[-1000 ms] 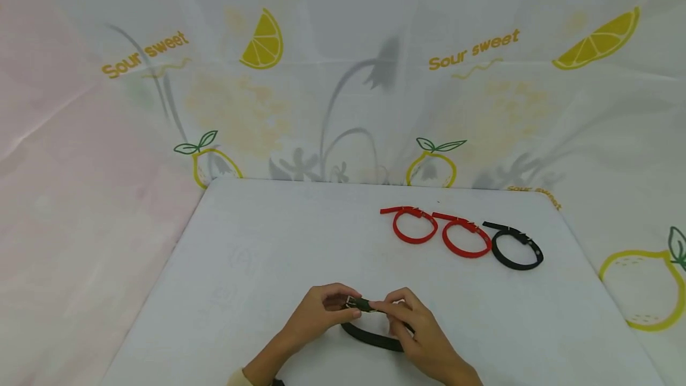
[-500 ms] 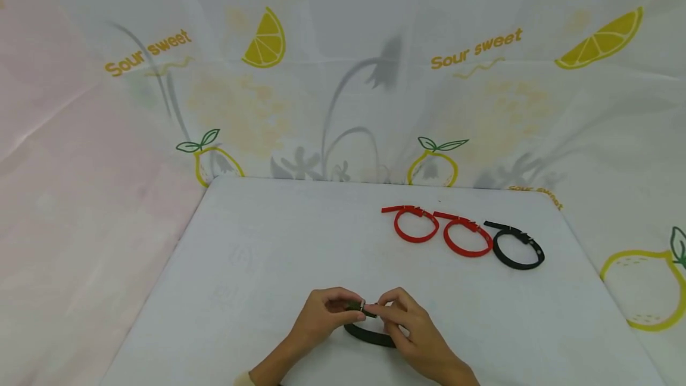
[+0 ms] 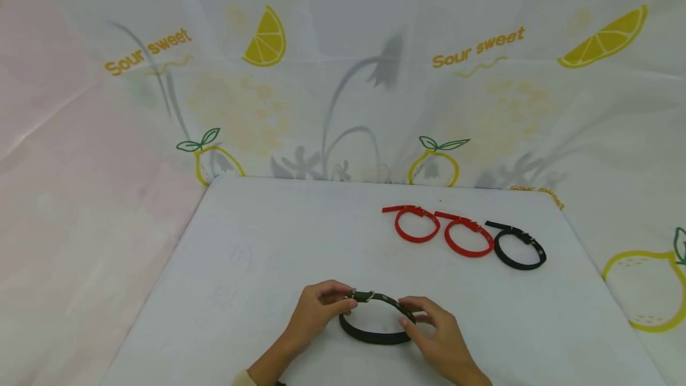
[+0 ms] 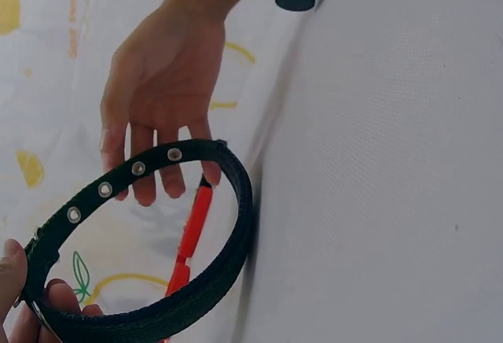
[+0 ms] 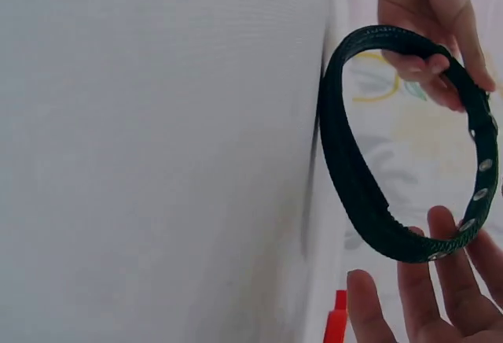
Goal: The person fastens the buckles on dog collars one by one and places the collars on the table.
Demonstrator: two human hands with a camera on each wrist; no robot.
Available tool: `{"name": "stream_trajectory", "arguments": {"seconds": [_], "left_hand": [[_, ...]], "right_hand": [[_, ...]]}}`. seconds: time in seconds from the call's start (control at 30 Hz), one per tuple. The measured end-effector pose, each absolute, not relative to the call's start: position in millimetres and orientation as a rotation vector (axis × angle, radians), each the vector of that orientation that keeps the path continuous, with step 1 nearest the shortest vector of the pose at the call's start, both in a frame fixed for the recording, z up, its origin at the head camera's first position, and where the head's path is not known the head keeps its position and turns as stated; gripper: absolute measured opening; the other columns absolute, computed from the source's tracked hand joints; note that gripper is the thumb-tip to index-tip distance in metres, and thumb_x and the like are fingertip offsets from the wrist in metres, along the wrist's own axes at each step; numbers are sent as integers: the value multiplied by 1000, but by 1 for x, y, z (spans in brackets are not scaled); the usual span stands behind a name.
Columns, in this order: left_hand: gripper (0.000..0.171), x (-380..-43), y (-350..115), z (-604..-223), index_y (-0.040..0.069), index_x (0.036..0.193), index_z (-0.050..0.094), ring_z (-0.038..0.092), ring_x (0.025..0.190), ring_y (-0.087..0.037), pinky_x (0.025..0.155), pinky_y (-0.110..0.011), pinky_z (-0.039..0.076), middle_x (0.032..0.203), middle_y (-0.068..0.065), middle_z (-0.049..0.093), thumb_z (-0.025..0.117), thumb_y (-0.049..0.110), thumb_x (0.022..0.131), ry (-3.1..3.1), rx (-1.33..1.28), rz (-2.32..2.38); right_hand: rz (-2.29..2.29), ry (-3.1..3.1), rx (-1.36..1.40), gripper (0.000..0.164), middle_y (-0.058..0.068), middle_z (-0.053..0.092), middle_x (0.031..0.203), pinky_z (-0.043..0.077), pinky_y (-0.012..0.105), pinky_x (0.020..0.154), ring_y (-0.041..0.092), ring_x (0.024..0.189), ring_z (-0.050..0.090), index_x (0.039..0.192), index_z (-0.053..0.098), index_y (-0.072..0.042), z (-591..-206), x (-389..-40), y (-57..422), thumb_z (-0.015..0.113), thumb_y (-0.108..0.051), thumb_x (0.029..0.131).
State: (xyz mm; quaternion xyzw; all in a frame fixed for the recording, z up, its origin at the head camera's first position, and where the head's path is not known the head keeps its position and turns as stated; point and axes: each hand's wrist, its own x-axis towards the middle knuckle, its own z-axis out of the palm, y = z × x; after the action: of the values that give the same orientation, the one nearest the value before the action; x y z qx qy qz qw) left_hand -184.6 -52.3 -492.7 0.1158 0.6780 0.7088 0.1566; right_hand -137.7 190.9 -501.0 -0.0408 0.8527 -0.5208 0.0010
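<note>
In the head view, a dark green pet collar (image 3: 375, 337) stands as a buckled loop near the front of the table, between my two hands. My left hand (image 3: 316, 314) pinches it at the buckle (image 3: 362, 296) with thumb and fingertips. My right hand (image 3: 436, 335) is at the loop's right side, its fingers spread and mostly straight, touching the strap. Metal eyelets (image 4: 105, 189) line the strap's upper part in the left wrist view. In the right wrist view, the fingers (image 5: 416, 300) of my right hand reach to the collar's eyelet stretch.
Behind and to the right on the white table (image 3: 257, 243) lie a red collar (image 3: 415, 239), a second red collar (image 3: 467, 252) and a black collar (image 3: 517, 265), side by side. A lemon-printed cloth (image 3: 343, 76) hangs past the table's far edge.
My right hand has drawn away from the buckle to the loop's right side, and the round of the collar now shows. My left hand keeps its hold on the buckle.
</note>
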Motion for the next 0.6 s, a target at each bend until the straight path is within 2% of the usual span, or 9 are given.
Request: {"name": "stream_trajectory", "arguments": {"seconds": [0.17, 0.3, 0.5, 0.6], "left_hand": [[23, -187, -51, -494, 9, 94, 65, 61, 75, -36, 68, -35, 51, 84, -8, 66, 70, 19, 73, 1918, 307, 2039], [23, -187, -48, -493, 9, 94, 65, 59, 78, -40, 67, -36, 51, 86, -9, 66, 70, 18, 73, 1906, 330, 2041], [23, -186, -44, -490, 10, 92, 65, 62, 75, -28, 66, -36, 51, 86, -7, 66, 71, 20, 72, 1944, 366, 2016], [23, -186, -44, -490, 9, 92, 65, 62, 76, -28, 66, -36, 51, 87, -7, 66, 70, 19, 73, 1942, 376, 2018]], "right_hand": [[-1753, 2621, -228, 18, -8, 61, 93, 50, 26, 70, 11, 80, 59, 101, 61, -23, -504, -135, 200, 58, -23, 84], [-1816, 2555, -280, 18, -3, 62, 93, 50, 28, 68, 13, 81, 59, 101, 64, -17, -492, -133, 196, 58, -18, 84], [-1859, 2528, -305, 14, -2, 64, 89, 51, 29, 66, 14, 80, 60, 94, 67, -13, -473, -135, 181, 61, -17, 82], [-1842, 2566, -287, 14, -3, 64, 88, 51, 29, 66, 13, 78, 60, 93, 67, -14, -474, -136, 176, 62, -17, 81]]}}
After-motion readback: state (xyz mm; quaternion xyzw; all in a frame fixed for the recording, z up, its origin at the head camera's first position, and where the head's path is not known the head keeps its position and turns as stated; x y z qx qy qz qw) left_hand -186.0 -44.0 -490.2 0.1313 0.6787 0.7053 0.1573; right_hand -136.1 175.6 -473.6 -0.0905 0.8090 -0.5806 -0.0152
